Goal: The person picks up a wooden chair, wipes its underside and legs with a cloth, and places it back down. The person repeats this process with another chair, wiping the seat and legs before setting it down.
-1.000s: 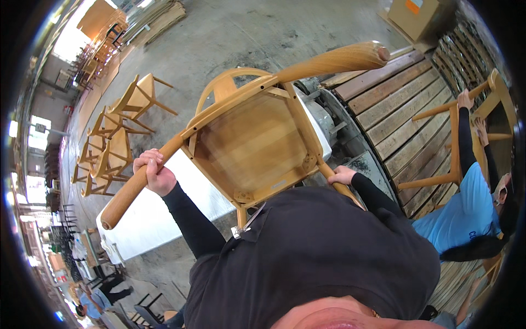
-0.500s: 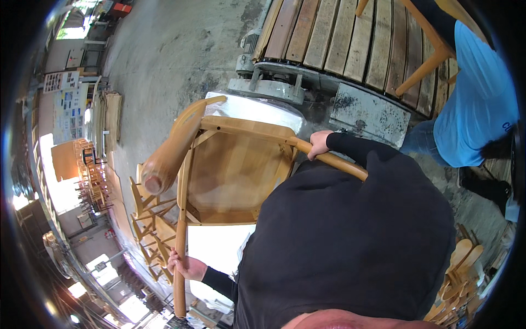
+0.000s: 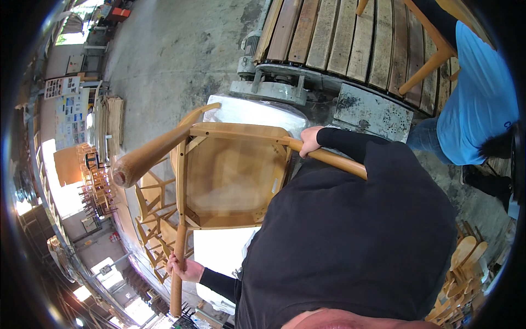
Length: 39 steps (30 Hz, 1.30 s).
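Partly hidden by the person's dark shirt (image 3: 350,236), a wooden chair (image 3: 233,175) hangs underside-up between both hands, over a white desk (image 3: 222,244).
The left hand (image 3: 189,270) is wrapped around one leg, the right hand (image 3: 311,141) around another, whose end is lost against the shirt; the seat's near corner also disappears behind it, and most of the backrest is covered. Whether chair and desk touch cannot be told. A co-worker in a blue shirt (image 3: 482,98) is cut off at the right edge, a second chair (image 3: 427,71) at the top. Since half a second ago both grips are unchanged, but the leg pointing at the camera has swung farther left, showing more length.
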Tool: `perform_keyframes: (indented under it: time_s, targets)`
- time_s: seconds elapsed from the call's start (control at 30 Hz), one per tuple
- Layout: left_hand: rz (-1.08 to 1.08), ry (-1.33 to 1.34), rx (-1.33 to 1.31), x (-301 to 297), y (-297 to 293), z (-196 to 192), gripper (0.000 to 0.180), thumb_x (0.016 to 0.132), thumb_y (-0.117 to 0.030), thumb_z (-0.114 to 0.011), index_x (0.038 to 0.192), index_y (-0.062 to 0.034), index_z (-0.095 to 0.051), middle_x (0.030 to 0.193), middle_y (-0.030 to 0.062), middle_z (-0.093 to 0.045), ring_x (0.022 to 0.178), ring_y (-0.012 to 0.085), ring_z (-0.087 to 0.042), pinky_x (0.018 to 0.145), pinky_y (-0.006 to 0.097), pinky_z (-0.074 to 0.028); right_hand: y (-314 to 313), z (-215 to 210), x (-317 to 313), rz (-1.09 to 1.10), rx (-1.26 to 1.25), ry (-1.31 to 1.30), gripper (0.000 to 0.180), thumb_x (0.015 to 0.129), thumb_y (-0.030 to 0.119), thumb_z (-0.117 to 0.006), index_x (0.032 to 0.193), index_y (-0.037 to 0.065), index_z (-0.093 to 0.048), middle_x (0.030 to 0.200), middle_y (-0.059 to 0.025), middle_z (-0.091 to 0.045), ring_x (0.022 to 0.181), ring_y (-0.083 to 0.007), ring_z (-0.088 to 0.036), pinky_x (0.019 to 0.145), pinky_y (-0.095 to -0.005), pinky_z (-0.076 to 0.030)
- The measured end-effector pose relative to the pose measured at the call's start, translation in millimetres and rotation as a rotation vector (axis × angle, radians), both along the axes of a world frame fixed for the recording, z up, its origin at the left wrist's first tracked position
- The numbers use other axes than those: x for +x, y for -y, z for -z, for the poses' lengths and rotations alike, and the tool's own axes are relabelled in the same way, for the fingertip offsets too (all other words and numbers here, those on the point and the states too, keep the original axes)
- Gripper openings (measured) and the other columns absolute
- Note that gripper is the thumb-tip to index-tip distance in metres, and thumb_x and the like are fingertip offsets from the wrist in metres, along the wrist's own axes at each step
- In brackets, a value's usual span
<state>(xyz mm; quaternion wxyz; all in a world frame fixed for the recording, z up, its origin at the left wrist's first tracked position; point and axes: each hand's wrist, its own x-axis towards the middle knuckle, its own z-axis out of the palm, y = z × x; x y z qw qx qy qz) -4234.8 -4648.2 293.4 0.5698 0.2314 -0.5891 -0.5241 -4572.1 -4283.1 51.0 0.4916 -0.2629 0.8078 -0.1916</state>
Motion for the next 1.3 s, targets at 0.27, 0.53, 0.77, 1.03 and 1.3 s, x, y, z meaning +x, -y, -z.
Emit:
perform_keyframes:
  time_s: [0.27,0.53,0.77,1.03,1.3]
  targets:
    - [0.085,0.068,-0.132,2,18,2,0.004,0.090,-0.009,-0.055,0.088,-0.0065,-0.053,0.086,0.0076,-0.058,0.100,0.0214,-0.057,0.108,0.045,-0.036,9,-9,5,-0.028,0.031,-0.023,0.052,0.062,0.048,-0.071,0.085,0.001,-0.074,0.085,-0.0166,-0.071,0.080,-0.0292,-0.069,0.071,-0.0394,-0.053]
    - [0.168,0.096,-0.182,7,29,10,0.005,0.086,-0.004,-0.056,0.086,-0.0080,-0.052,0.084,0.0065,-0.055,0.100,0.0249,-0.054,0.108,0.048,-0.037,16,15,8,-0.013,0.053,0.097,0.051,0.061,0.046,-0.074,0.085,0.001,-0.074,0.085,-0.0159,-0.071,0.079,-0.0283,-0.069,0.072,-0.0383,-0.053]
    - [0.091,0.060,-0.108,8,33,14,0.006,0.086,-0.005,-0.058,0.086,-0.0076,-0.052,0.085,0.0081,-0.059,0.099,0.0239,-0.057,0.109,0.049,-0.037,16,13,15,-0.015,0.061,0.086,0.054,0.063,0.047,-0.072,0.088,-0.001,-0.074,0.088,-0.0148,-0.072,0.080,-0.0276,-0.069,0.073,-0.0393,-0.052]
    - [0.105,0.029,-0.112,16,42,19,0.007,0.087,-0.002,-0.060,0.090,-0.0046,-0.054,0.093,0.0132,-0.064,0.099,0.0241,-0.062,0.104,0.042,-0.042,19,28,19,-0.028,-0.019,0.067,0.056,0.059,0.048,-0.075,0.082,-0.003,-0.074,0.084,-0.0172,-0.071,0.076,-0.0268,-0.069,0.072,-0.0361,-0.053]
    - [0.057,0.119,-0.020,24,7,-13,0.010,0.088,-0.002,-0.061,0.097,-0.0024,-0.056,0.102,0.0172,-0.066,0.105,0.0298,-0.063,0.103,0.040,-0.043,50,-65,-3,-0.262,0.021,-0.468,0.087,0.058,0.076,-0.067,0.089,-0.005,-0.072,0.084,-0.0217,-0.070,0.081,-0.0312,-0.070,0.074,-0.0398,-0.054]
